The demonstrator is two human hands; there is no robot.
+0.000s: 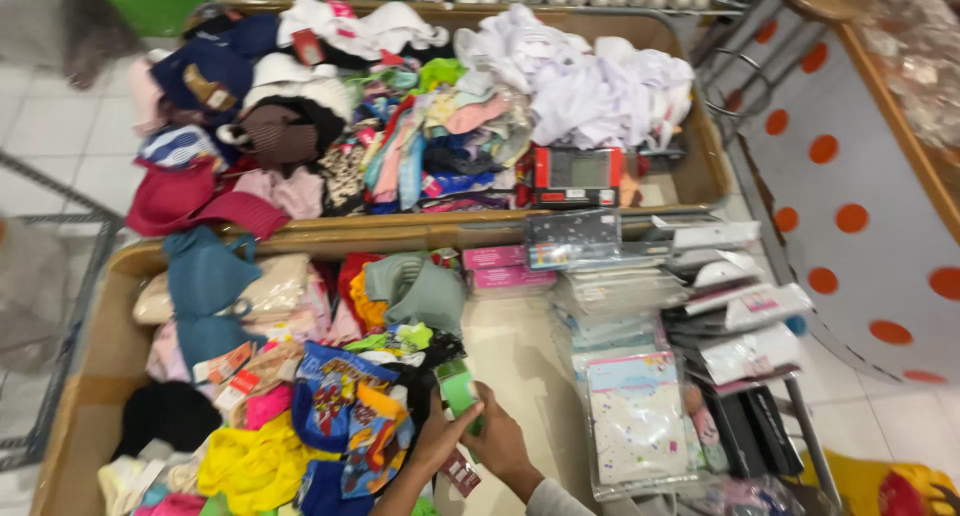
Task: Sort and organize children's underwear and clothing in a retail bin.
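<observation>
From the head view, I look down into two shallow wooden display bins of clothing. In the near bin my two hands meet low in the picture, just left of the bin's bare middle strip. Between them is a small folded green garment; its long axis runs roughly upward and a little left, away from me, with the top end free above my fingers and the bottom end buried in my grip.

My left hand comes in from below, fingers curled closed around the lower left edge of the green piece. My right hand sits just beside it, touching the piece from the right, fingers wrapped over the same lower end; a grey sleeve shows at the wrist. Both hands are equally close, since both have hold of it. A small red tag hangs under my left hand; I cannot tell whether it belongs to the green piece.

Just left of my hands lies a heap of bright things: a blue printed garment and a yellow one. To the right, apart from my hands across the bare strip, stand clear flat packets. The far bin with its white pile lies well apart, beyond reach of this grip.
</observation>
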